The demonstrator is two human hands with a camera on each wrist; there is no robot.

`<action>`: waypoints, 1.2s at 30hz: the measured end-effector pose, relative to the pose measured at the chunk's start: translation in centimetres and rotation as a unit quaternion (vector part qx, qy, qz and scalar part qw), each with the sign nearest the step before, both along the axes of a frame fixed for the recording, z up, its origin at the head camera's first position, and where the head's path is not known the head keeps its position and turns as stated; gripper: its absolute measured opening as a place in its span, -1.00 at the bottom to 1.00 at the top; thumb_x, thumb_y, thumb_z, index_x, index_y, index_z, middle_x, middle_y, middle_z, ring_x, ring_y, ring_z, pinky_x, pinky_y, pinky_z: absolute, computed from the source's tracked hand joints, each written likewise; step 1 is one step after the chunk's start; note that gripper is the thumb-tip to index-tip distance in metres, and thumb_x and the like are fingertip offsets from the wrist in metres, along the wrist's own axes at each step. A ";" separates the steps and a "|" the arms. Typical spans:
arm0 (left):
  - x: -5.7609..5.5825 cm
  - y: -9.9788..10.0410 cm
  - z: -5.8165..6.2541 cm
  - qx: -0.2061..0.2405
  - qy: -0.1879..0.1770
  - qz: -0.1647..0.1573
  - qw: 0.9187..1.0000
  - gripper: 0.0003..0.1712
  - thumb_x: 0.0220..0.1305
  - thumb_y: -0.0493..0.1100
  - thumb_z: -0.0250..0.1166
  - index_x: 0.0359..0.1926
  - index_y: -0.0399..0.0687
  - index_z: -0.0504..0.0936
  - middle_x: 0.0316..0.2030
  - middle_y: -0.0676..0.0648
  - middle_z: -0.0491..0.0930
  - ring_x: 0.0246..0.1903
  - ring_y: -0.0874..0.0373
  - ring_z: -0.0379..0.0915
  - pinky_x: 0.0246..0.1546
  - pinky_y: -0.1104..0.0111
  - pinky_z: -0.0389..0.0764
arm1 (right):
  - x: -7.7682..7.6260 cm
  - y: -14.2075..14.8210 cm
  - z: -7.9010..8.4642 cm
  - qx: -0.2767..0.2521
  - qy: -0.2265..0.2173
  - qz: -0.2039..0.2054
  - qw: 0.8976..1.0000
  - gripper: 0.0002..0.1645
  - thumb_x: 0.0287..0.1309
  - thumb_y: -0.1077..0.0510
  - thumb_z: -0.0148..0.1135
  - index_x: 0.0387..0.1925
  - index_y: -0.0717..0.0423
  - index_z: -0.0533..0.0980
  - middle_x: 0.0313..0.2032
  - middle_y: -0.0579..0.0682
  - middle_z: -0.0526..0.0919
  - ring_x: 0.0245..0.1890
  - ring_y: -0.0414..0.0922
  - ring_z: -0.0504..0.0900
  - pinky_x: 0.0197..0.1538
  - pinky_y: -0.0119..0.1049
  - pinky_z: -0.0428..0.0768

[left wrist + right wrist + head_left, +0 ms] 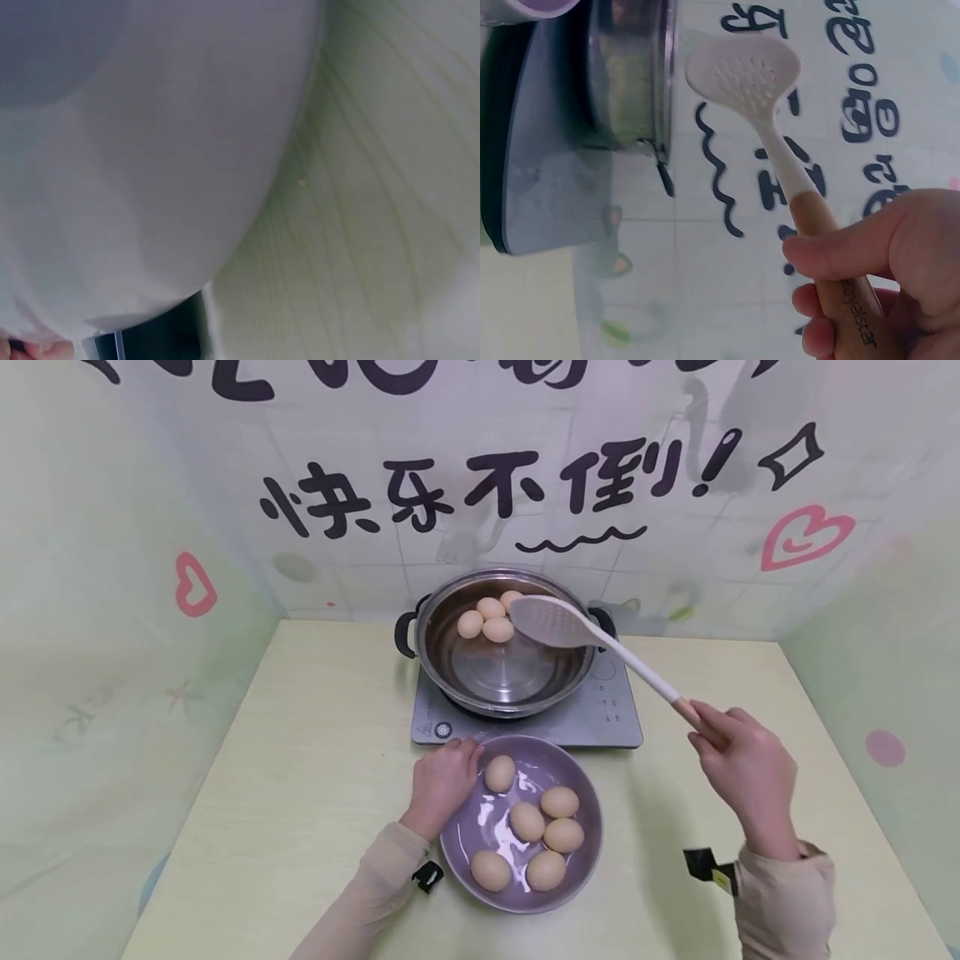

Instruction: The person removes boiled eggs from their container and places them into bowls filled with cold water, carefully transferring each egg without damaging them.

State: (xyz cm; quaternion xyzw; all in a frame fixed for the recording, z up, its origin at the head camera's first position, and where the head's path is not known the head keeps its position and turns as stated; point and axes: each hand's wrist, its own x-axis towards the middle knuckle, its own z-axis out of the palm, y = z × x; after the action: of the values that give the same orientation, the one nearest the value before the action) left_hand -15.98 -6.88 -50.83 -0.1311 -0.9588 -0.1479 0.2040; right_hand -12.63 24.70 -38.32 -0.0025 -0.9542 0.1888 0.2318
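My right hand grips the wooden handle of a white slotted spoon, its head held above the right side of a steel pot. The right wrist view shows the thumb and fingers around the handle, and the holes in the spoon's head with no egg on it. Several eggs lie together in the pot's far left part; the spoon partly covers one. My left hand holds the upper left rim of a purple bowl, which contains several eggs. The bowl's outer wall fills much of the left wrist view.
Under the pot is a flat grey induction cooker, with its front edge close to the bowl. Black handles stick out at the pot's sides. A printed wall sheet rises behind and beside the pale wooden table.
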 end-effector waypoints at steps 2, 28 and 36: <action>0.1 0.1 -0.1 -0.002 0.000 -0.001 1.000 -0.77 0.22 -0.04 0.15 -0.47 -0.05 0.57 -0.64 -0.03 0.49 -0.78 0.02 0.39 -0.81 0.25 0.35 | -1.0 -0.6 -0.4 -0.005 -0.006 -0.015 1.000 -0.61 -0.11 0.31 0.27 -0.13 0.07 0.60 -0.59 -0.02 0.48 -0.74 -0.06 0.36 -0.71 -0.28 0.15; 0.1 0.1 -0.2 0.000 0.018 -0.001 1.000 -0.79 0.19 -0.05 0.18 -0.49 -0.06 0.56 -0.63 -0.03 0.51 -0.77 0.00 0.41 -0.82 0.24 0.35 | -4.8 -4.8 -2.9 0.028 0.052 -0.007 0.998 -0.62 -0.12 0.36 0.22 -0.23 -0.06 0.64 -0.65 0.01 0.38 -0.86 -0.02 0.23 -0.78 -0.23 0.07; -0.1 0.0 -0.3 -0.003 0.023 0.001 1.000 -0.78 0.20 -0.05 0.18 -0.50 -0.06 0.55 -0.64 -0.04 0.50 -0.78 -0.02 0.41 -0.82 0.23 0.35 | -4.5 -5.6 -3.1 0.043 0.052 0.016 0.998 -0.61 -0.13 0.38 0.22 -0.24 -0.06 0.65 -0.64 0.00 0.39 -0.86 -0.08 0.22 -0.79 -0.27 0.06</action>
State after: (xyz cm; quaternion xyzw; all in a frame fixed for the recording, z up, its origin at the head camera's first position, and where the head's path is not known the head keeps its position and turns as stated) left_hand -16.05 -6.88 -51.15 -0.1340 -0.9545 -0.1417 0.2258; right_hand -17.11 19.15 -41.39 0.0324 -0.9480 0.1512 0.2781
